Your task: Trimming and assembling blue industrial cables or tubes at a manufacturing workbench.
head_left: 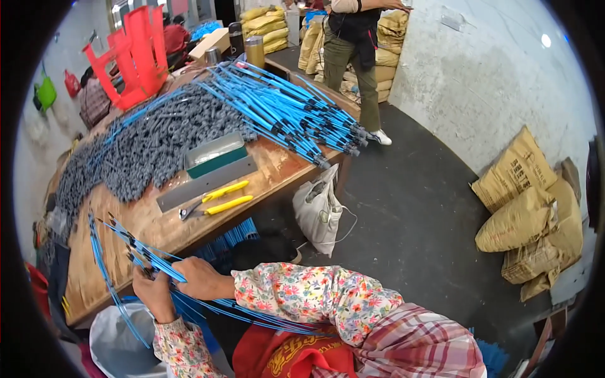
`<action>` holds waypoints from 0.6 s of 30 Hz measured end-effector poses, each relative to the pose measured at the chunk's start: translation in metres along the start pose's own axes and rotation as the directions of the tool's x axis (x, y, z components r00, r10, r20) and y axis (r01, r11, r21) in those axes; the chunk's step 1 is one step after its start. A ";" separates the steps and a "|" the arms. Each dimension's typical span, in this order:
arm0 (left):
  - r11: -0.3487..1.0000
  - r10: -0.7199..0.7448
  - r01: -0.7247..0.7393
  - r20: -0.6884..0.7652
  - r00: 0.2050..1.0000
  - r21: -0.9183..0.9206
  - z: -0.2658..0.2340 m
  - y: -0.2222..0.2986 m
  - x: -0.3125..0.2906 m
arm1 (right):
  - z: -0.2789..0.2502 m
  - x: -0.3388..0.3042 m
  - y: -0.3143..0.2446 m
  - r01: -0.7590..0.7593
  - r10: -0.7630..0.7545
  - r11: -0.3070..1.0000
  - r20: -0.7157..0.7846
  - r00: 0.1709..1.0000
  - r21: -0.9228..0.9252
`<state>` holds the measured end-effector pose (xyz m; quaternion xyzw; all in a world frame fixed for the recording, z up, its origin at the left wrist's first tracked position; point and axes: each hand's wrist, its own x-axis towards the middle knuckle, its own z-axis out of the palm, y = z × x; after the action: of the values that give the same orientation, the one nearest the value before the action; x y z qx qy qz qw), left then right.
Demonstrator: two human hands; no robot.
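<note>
Over the near edge of the wooden table (277,165), my left hand (152,293) is closed with its fingers at the black ends of some thin blue rods (154,259). My right hand (203,279) wraps around the same bundle just beside it, and the long rods trail off to the right below my sleeve. What sits between the left fingertips is partly hidden. A few loose blue rods (103,264) hang over the table edge left of my hands. Beyond them lie yellow-handled pliers (228,206), a flat grey metal strip (208,184) and a green rectangular tin (222,161).
Grey plastic fittings (151,142) cover the table's left side; blue rods (283,110) lie stacked at the back right. Upturned red stools (135,63) stand on the far end. A pale bag (320,214) hangs by the edge. Sacks (517,176) lean rightward; a person (350,53) stands beyond.
</note>
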<state>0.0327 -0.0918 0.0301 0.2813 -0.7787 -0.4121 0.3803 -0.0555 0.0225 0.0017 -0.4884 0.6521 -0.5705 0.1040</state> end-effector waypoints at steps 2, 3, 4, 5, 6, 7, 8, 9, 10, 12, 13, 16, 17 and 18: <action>0.973 -0.156 0.169 0.092 0.983 -0.159 0.006 0.021 -0.005 | -0.011 -0.005 0.005 0.032 -0.032 0.999 -0.047 0.998 0.005; 0.975 -0.140 0.154 0.095 0.986 -0.162 0.003 0.021 -0.003 | -0.017 -0.006 0.005 0.065 -0.063 0.998 -0.066 0.996 0.021; 0.935 -0.186 0.199 0.072 0.980 -0.294 -0.003 0.015 -0.002 | -0.022 -0.008 0.007 0.096 -0.093 0.995 -0.083 0.992 0.036; 0.875 -0.242 0.240 0.050 0.969 -0.420 -0.014 0.004 0.000 | -0.031 -0.010 0.000 0.104 -0.101 0.994 -0.083 0.991 0.035; 0.795 -0.295 0.273 0.048 0.954 -0.542 -0.021 -0.004 0.004 | -0.047 -0.014 -0.012 -0.027 0.028 0.979 -0.001 1.000 0.200; 0.792 -0.288 0.270 0.055 0.956 -0.547 -0.028 -0.013 0.009 | -0.065 -0.018 -0.024 -0.169 0.143 0.923 0.100 0.985 0.347; 0.664 -0.326 0.327 0.134 0.936 -0.673 -0.038 -0.020 0.015 | -0.079 -0.020 -0.031 -0.311 0.236 0.826 0.213 0.948 0.471; 0.511 -0.348 0.383 0.222 0.911 -0.770 -0.046 -0.026 0.022 | -0.090 -0.022 -0.033 -0.306 0.238 0.830 0.200 0.950 0.466; 0.339 -0.355 0.434 0.313 0.881 -0.835 -0.047 -0.019 0.024 | -0.099 -0.022 -0.032 -0.264 0.211 0.816 0.159 0.964 0.514; 0.344 -0.365 0.414 0.286 0.886 -0.843 -0.050 -0.003 0.025 | -0.118 -0.024 -0.032 -0.173 0.165 0.780 0.069 0.984 0.602; 0.356 -0.390 0.384 0.238 0.889 -0.852 -0.052 0.009 0.022 | -0.124 -0.024 -0.037 -0.174 0.170 0.782 0.064 0.983 0.599; 0.389 -0.401 0.356 0.192 0.896 -0.849 -0.057 0.021 0.021 | -0.132 -0.020 -0.056 -0.087 0.122 0.814 -0.023 0.992 0.575; 0.412 -0.385 0.353 0.191 0.903 -0.840 -0.064 0.023 0.019 | -0.133 -0.019 -0.059 -0.100 0.124 0.802 0.000 0.992 0.589; 0.440 -0.377 0.345 0.179 0.909 -0.829 -0.076 0.026 0.018 | -0.134 -0.020 -0.063 -0.093 0.144 0.792 -0.036 0.989 0.604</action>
<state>0.0821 -0.1245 0.0871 0.2268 -0.3951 -0.8032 0.3838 -0.1058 0.1312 0.0903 -0.3653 0.4709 -0.7588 0.2626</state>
